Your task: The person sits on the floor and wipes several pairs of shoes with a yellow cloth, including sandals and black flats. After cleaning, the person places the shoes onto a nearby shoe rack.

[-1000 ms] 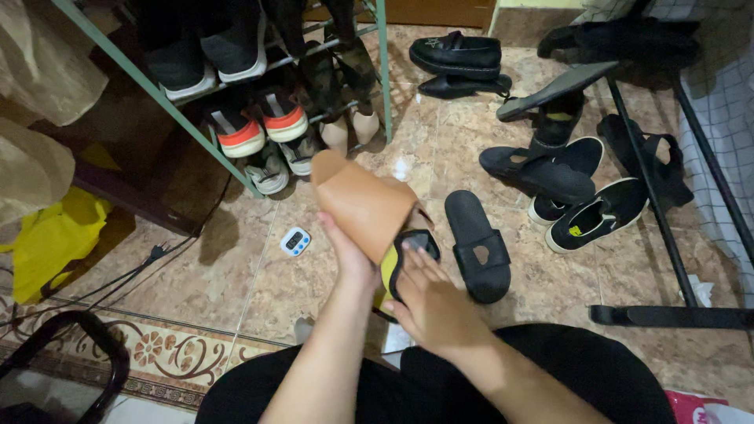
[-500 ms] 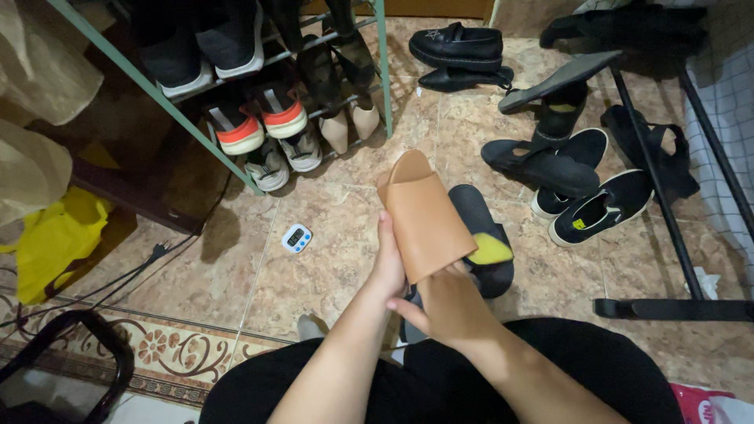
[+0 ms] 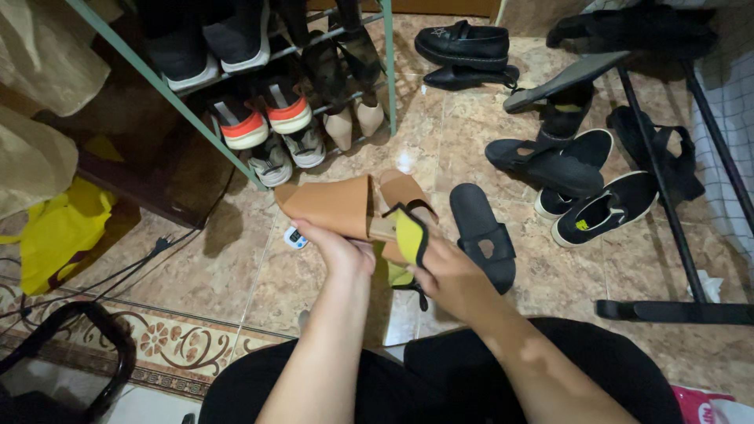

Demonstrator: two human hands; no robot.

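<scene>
My left hand (image 3: 339, 250) grips a tan leather slide sandal (image 3: 334, 206), held sideways above the floor with its toe pointing left. My right hand (image 3: 446, 275) holds a yellow sponge with a black backing (image 3: 410, 235) pressed against the sandal's heel end. A second tan sandal (image 3: 404, 188) lies on the tiles just behind, partly hidden. A black slide (image 3: 481, 234) rests on the floor right of my hands.
A green metal shoe rack (image 3: 236, 86) full of sneakers stands at the upper left. A small white timer (image 3: 295, 237) lies on the tiles. Black shoes and sandals (image 3: 581, 169) are scattered at right beside a black metal frame (image 3: 667, 235). A yellow bag (image 3: 59, 228) sits at left.
I have turned the tan sandal from upright to lying sideways, toe to the left. The sponge hand moved from under the sandal to its heel end.
</scene>
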